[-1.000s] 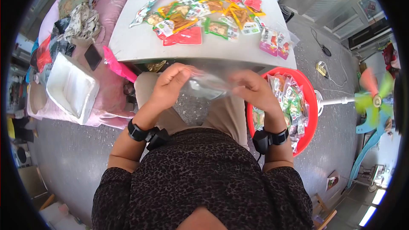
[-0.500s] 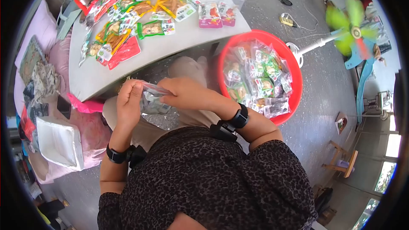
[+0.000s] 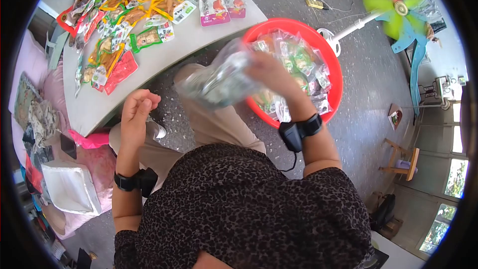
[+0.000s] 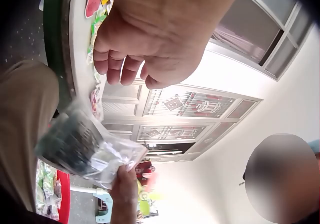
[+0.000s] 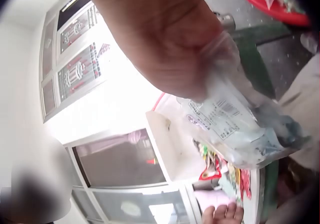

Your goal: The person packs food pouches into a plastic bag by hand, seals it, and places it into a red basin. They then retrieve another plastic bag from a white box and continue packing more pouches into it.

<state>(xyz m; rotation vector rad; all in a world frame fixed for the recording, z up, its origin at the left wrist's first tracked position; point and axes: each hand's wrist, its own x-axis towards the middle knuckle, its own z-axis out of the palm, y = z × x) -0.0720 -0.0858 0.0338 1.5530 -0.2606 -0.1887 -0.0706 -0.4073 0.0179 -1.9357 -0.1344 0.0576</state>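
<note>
My right hand [image 3: 275, 74] grips a clear plastic bag [image 3: 216, 79] by one end, between my knees and the red tub [image 3: 337, 69]. Small dark and pale packets show through the film in the right wrist view, where the bag [image 5: 235, 126] carries a white printed label. In the head view the bag is blurred and slants down to the left from my fingers. My left hand [image 3: 135, 119] hangs by the table's front edge with loosely bent fingers and nothing in it. Clear bags of packets [image 3: 303, 65] fill the tub.
Colourful snack packets [image 3: 134, 15] lie heaped over the white table [image 3: 184, 45], with two pink pouches [image 3: 215, 10] near its right end. A fan [image 3: 400, 7] turns beyond the tub. At left, a white foam box [image 3: 72, 187] sits on a pink-covered bed.
Both hands held the bag close together half a second ago. Since then my left hand has let go, and my right hand has swung the bag rightward toward the tub.
</note>
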